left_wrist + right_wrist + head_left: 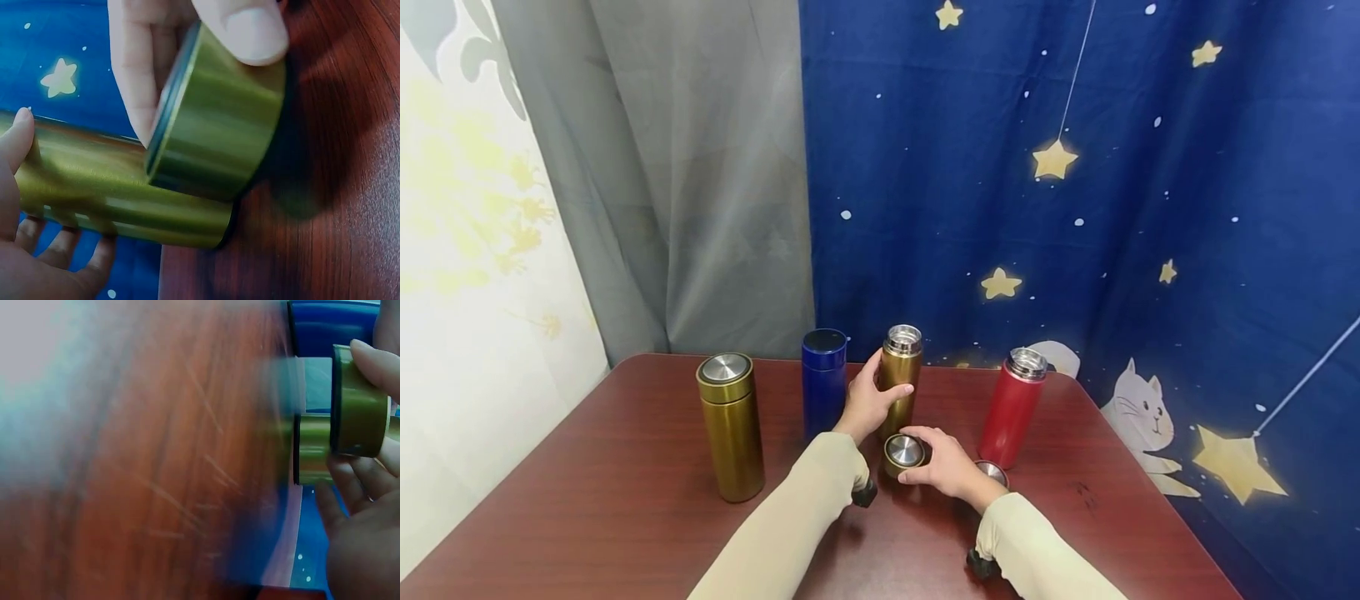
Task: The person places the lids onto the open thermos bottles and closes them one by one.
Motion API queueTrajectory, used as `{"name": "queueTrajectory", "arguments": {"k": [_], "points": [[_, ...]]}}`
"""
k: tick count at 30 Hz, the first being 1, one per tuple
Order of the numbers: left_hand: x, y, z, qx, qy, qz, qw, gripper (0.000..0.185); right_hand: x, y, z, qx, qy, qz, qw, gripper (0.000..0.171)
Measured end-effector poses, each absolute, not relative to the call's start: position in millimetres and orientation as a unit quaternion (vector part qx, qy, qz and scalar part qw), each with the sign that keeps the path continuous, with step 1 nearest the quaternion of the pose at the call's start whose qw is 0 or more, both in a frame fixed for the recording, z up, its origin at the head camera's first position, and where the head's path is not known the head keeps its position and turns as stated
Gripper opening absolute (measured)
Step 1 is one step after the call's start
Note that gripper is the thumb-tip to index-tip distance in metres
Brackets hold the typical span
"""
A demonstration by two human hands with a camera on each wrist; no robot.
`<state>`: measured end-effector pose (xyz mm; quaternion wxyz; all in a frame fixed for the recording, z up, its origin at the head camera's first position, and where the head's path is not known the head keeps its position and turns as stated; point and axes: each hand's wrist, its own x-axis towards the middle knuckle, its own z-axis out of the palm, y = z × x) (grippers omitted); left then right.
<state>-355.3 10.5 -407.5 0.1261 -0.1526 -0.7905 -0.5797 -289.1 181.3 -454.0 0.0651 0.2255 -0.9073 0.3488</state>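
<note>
toward the left edge of the worktop (587,500) stands a capped gold flask (731,425), well apart from the hands. next, near the far edge, a blue flask (823,379) stands just beside the left hand (867,400), whose fingers and thumb curl round the open gold flask (901,375), upright, steel mouth bare. in front of that flask, about mid-worktop, the gold cap (904,454) is pinched at its rim by the right hand (951,468), thumb and fingertips round it. right of these, a red flask (1013,407) stands uncapped, with a steel-topped cap (992,473) half hidden behind the right wrist.

as i judge it, seating the cap well means holding the flask steady and bringing the cap level over the mouth. open room lies toward the near edge; the blue and red flasks crowd either side, so the lift is best kept straight up.
</note>
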Motion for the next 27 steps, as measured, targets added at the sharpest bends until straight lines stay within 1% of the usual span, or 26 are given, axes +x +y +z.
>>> {"name": "queueTrajectory", "arguments": {"k": [4,13,21,27], "points": [[-354.3,10.6,-407.2,-0.152,-0.792,-0.578,0.126,0.08,-287.5,180.6,-452.5,0.207,-0.901,0.367,0.101,0.067],[-353.8,10.7,-408.8,-0.15,-0.795,-0.575,0.123,0.081,-286.6,178.5,-448.5,0.141,-0.887,0.383,0.215,0.061],[-351.1,10.4,-408.6,-0.156,-0.783,-0.59,0.122,0.082,-283.3,174.6,-449.0,0.123,-0.87,0.385,0.284,0.062],[-347.8,8.1,-407.4,-0.167,-0.781,-0.588,0.126,0.082,-285.2,174.9,-444.5,0.119,-0.852,0.402,0.315,0.062]]}}
